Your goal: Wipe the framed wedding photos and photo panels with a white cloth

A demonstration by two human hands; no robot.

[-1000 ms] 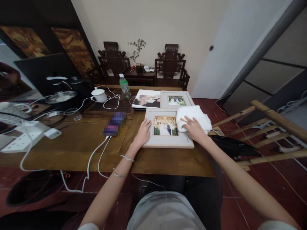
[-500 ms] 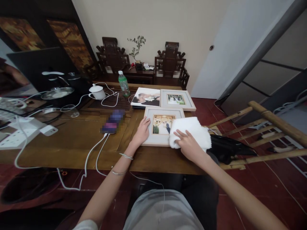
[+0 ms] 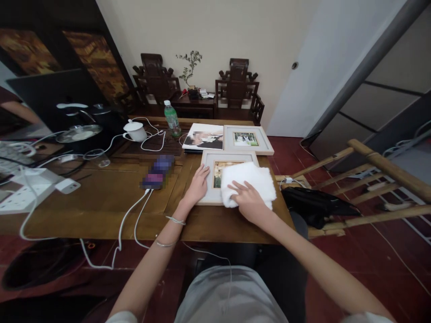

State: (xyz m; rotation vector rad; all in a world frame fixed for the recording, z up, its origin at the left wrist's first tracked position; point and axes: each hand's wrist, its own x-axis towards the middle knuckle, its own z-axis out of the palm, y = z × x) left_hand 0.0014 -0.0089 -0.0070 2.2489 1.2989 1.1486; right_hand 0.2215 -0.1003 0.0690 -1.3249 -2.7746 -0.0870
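A light wooden picture frame [image 3: 208, 197] lies flat on the wooden table [image 3: 111, 197], with a wedding-like photo in its middle. My left hand [image 3: 198, 186] grips the frame's left edge, fingers on its top face. A folded white towel [image 3: 259, 179] covers the right and lower part of the frame and hides much of the photo. My right hand [image 3: 251, 202] presses on the towel with its fingers somewhat apart, holding it against the frame; the thumb is partly hidden.
Behind lie a second picture frame [image 3: 266, 142] and a photo panel [image 3: 205, 134]. Leftward are a phone [image 3: 156, 172] with cables, a green bottle [image 3: 172, 120], a lidded white cup [image 3: 135, 131], a clear plastic cup [image 3: 97, 158] and a power strip [image 3: 25, 193]. A bamboo chair [image 3: 387, 170] stands right.
My right hand has slid the towel to the left across the frame, covering more of the photo. My left hand stays at the frame's left edge.
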